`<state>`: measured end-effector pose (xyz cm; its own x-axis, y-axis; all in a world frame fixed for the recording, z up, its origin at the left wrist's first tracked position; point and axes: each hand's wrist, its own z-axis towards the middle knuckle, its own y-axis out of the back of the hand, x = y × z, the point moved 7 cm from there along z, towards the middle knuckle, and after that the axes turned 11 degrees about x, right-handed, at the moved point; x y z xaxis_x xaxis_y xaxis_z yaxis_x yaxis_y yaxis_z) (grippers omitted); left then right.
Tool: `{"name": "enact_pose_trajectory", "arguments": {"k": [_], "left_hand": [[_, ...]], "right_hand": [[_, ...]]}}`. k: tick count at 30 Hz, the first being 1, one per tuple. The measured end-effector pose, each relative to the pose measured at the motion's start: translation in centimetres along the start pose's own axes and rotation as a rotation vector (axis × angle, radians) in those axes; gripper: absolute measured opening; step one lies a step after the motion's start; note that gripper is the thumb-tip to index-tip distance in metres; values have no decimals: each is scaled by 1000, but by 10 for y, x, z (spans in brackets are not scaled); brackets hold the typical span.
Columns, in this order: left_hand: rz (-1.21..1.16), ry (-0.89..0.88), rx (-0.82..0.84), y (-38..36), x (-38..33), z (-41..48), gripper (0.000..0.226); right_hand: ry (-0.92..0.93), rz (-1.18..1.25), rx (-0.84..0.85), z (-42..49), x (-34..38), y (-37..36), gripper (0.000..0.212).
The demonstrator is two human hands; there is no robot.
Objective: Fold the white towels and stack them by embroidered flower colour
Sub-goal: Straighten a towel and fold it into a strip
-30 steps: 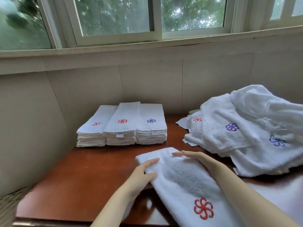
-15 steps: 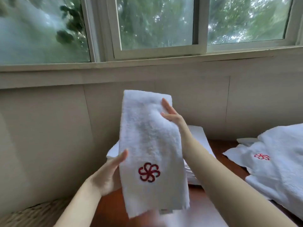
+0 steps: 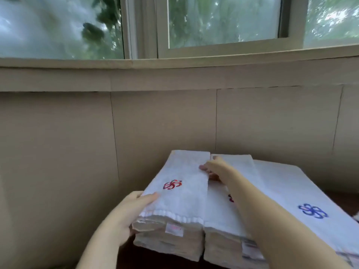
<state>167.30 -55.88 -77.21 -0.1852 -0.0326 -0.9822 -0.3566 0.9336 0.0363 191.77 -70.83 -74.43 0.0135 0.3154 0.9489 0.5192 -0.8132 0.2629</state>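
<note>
The towel (image 3: 182,199) with the red flower (image 3: 172,184) lies on top of the left stack (image 3: 171,239). Its long axis runs away from the person toward the wall, and its hemmed short end faces them. The left hand (image 3: 124,218) grips the near left corner, with the thumb flat on top and the palm against the side of the pile. The right hand (image 3: 217,169) reaches farther in. Its fingertips rest on the towel's right long edge, just where this pile meets the middle stack (image 3: 223,237). Blur hides whether its thumb is tucked under that edge, so I cannot tell if it pinches or only presses.

The middle stack also shows a red flower, mostly hidden by the right forearm. The right stack (image 3: 287,187) carries a blue flower (image 3: 312,211), so the towel appears to be on a matching pile.

The step looks like setting down and squaring. The towel lies directly under both hands, and the left hand is nearer the person. The right hand sits in the seam between two piles, so it should probably lift straight up. Sliding sideways could drag the middle pile's top layer. A strip of brown table (image 3: 347,200) shows to the right.
</note>
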Motion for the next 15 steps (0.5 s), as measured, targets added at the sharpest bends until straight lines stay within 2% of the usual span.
{"name": "enact_pose_trajectory", "arguments": {"k": [3,6,8,11,13,15], "left_hand": [[-237,-20,68,-1,0,0,23],[-366,-84,155,-9,-15,-6,27],[-525,-142,205,-16,-24,-10,29],[-835,-223,199,-27,-31,-12,7],[-891,-190,197,-36,-28,-8,20],[-782,-115,200,-45,-22,-4,33]], "right_hand": [[3,-72,-71,4,15,0,58],[-81,-42,-47,7,12,-6,63],[19,47,-102,13,14,-1,57],[284,136,-310,13,20,18,54],[271,-26,-328,15,16,17,54],[180,-238,-244,19,9,6,57]]}}
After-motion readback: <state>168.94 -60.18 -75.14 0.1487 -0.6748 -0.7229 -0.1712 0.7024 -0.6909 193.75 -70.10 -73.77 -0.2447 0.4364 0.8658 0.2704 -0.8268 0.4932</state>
